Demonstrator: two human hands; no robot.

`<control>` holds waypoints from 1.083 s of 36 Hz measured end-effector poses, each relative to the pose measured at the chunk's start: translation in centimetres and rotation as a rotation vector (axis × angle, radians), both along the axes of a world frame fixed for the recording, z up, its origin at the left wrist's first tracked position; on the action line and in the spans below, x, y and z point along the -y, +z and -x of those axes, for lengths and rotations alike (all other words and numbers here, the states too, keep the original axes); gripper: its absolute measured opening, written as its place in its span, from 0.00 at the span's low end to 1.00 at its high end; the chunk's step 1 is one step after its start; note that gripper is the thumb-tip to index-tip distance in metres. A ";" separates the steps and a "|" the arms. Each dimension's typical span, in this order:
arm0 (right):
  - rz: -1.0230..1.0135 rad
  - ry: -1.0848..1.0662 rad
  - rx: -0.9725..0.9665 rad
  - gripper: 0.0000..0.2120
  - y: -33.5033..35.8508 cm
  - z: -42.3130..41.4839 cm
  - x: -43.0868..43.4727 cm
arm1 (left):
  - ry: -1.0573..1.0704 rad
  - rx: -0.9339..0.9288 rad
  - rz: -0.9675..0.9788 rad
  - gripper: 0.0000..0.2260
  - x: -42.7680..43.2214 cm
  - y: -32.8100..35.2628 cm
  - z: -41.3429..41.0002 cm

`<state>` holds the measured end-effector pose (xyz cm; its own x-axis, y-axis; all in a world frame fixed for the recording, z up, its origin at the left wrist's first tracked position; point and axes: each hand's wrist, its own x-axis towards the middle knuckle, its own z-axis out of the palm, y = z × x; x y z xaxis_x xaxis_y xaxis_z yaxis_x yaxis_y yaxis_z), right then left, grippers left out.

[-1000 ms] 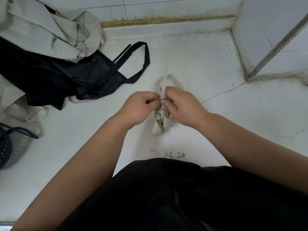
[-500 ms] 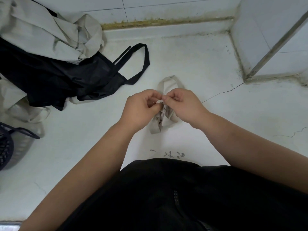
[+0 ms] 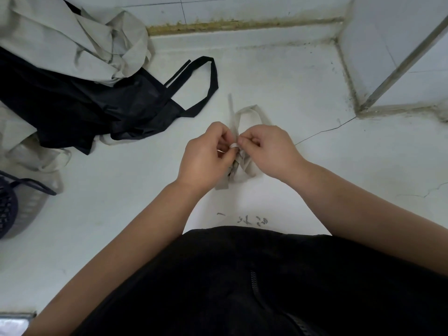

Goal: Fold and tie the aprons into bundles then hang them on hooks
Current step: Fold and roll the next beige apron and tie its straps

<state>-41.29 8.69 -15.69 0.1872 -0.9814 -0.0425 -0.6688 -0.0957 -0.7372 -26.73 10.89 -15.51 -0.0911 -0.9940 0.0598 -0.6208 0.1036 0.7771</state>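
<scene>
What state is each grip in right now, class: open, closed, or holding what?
Left grip: closed, pinching the strap of the beige bundle.
Right grip: closed, pinching the same strap.

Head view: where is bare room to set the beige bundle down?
Bare: right of the right hand, below the tiled pillar; also between the black apron and the pillar. Crowded: the left, with heaped beige aprons, the black apron and a dark basket.
</scene>
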 end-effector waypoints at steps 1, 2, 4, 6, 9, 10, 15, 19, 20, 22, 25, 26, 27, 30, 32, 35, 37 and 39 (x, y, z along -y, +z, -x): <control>0.010 0.046 -0.028 0.10 0.0 -0.1 -0.1 | -0.004 0.012 -0.001 0.09 0.0 0.0 -0.2; 0.027 0.090 -0.058 0.11 0.1 -0.4 -0.2 | -0.007 0.025 -0.003 0.08 0.0 0.0 -0.4; 0.062 0.130 -0.091 0.12 0.3 -0.6 -0.2 | -0.010 0.045 -0.004 0.08 0.0 0.1 -0.5; 0.049 0.116 -0.078 0.13 0.5 -0.8 0.0 | -0.008 0.065 0.012 0.08 0.1 0.2 -0.6; -0.080 -0.003 0.064 0.12 0.7 -0.9 0.6 | -0.013 0.078 0.025 0.09 0.3 0.4 -0.6; -0.113 -0.031 0.104 0.12 0.8 -0.9 0.8 | -0.015 0.080 0.028 0.09 0.4 0.4 -0.6; -0.031 0.221 -0.190 0.12 1.6 -0.7 0.7 | -0.020 0.084 0.013 0.08 0.6 0.2 -0.6; -0.024 0.389 -0.348 0.08 1.8 -0.8 0.6 | -0.017 0.078 0.000 0.08 0.6 0.2 -0.8; -0.010 0.378 -0.343 0.07 1.7 -0.7 0.6 | -0.029 0.086 0.001 0.08 0.6 0.3 -0.8; 0.016 0.338 -0.329 0.08 1.3 -0.3 0.8 | -0.064 0.111 0.009 0.07 0.7 0.5 -0.8; 0.048 0.329 -0.334 0.11 0.8 0.0 1.1 | -0.107 0.124 0.009 0.06 0.7 0.8 -0.9; 0.046 0.327 -0.339 0.12 0.7 0.0 1.1 | -0.115 0.120 0.000 0.06 0.7 0.8 -0.9; 0.041 0.319 -0.342 0.13 0.8 -0.1 1.1 | -0.114 0.119 -0.007 0.07 0.6 0.8 -0.9; 0.019 0.262 -0.328 0.18 0.9 -0.5 1.0 | -0.026 0.100 -0.004 0.07 0.5 0.5 -0.5; -0.004 0.234 -0.275 0.17 0.7 -0.5 0.9 | 0.064 0.041 -0.014 0.08 0.3 0.3 -0.2; -0.114 0.210 -0.165 0.10 0.6 -0.1 0.8 | 0.099 0.026 -0.042 0.08 0.1 -0.3 0.0; -0.224 0.170 -0.030 0.08 0.9 0.2 0.8 | 0.099 0.025 -0.061 0.07 0.2 -0.4 -0.1; -0.313 0.155 0.061 0.07 1.2 0.3 1.1 | 0.101 0.015 -0.075 0.06 0.6 -0.4 -0.2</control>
<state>-41.58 7.61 -14.47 0.3448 -0.8822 -0.3206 -0.6180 0.0438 -0.7850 -26.49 10.32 -15.95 0.0099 -0.9998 -0.0156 -0.6369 -0.0183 0.7708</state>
